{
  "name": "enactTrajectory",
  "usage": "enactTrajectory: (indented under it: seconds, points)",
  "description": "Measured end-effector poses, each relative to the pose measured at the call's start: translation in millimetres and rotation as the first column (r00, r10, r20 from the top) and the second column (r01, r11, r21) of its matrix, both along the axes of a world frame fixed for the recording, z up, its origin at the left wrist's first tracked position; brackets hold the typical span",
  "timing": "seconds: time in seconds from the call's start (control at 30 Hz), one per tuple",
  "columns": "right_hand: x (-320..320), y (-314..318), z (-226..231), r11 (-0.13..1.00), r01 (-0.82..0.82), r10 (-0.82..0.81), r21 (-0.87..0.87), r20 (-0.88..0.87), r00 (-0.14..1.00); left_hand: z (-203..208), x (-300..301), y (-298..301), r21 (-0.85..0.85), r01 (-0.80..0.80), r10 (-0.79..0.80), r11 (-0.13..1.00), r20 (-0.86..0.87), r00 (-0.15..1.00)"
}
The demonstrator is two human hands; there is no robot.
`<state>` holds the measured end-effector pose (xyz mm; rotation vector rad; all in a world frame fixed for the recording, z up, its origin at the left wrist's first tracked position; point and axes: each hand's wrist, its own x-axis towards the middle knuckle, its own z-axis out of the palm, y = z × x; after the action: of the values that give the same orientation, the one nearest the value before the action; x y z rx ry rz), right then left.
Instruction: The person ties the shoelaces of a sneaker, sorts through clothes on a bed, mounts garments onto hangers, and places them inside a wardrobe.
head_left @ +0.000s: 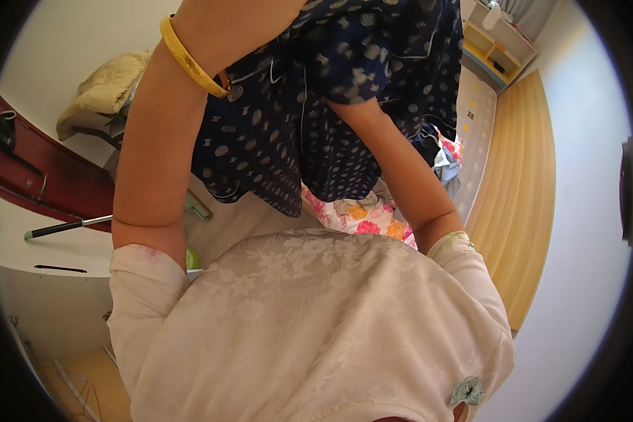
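Observation:
A dark navy garment (267, 133) with pale dots and thin white piping hangs in front of me, its lower edge loose. My left hand (243, 24) is raised at the top edge against the cloth, a gold bangle (190, 60) round the wrist. Its fingers lie outside the picture. My right forearm (401, 155) reaches up into a short, sleeve-like part of the garment (352, 67). The cloth covers my right hand from the wrist on, so its fingers are hidden.
Below the garment lies pink-and-orange flowered cloth (366, 221). A wooden panel (513, 204) runs along the right beside a pale mattress (477, 116). At left are a cream bundle (109, 81), a dark red surface (46, 176) and a black-handled pole (67, 228). Shelves (496, 46) stand far right.

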<state>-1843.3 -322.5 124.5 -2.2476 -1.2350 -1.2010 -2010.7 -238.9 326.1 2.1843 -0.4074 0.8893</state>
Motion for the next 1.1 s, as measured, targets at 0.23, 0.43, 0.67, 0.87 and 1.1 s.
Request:
enactTrajectory:
  seconds: [0.23,0.43,0.67,0.87,1.1]
  points:
    - [5,2,32,0.908,-0.042,-0.127,-0.417,-0.368,0.921,-10,21,-4,0.093,-0.040,0.027,0.995,0.134,0.991]
    - [-28,-9,7,0.883,-0.061,-0.107,-0.465,-0.326,0.939,-27,35,-1,0.120,-0.104,0.100,0.987,0.040,0.994]
    - [-45,-35,-3,0.753,-0.284,-0.225,-0.593,-0.638,0.736,-46,53,28,0.133,-0.178,0.179,0.975,0.006,0.984]
    - [-68,-84,59,0.987,-0.155,0.069,-0.035,-0.786,0.614,-74,64,42,0.175,-0.116,0.105,0.978,0.070,0.992]
    - [-9,-58,-28,0.935,0.073,0.289,0.347,-0.865,0.409,-83,64,20,0.175,-0.095,0.084,0.980,0.068,0.994]
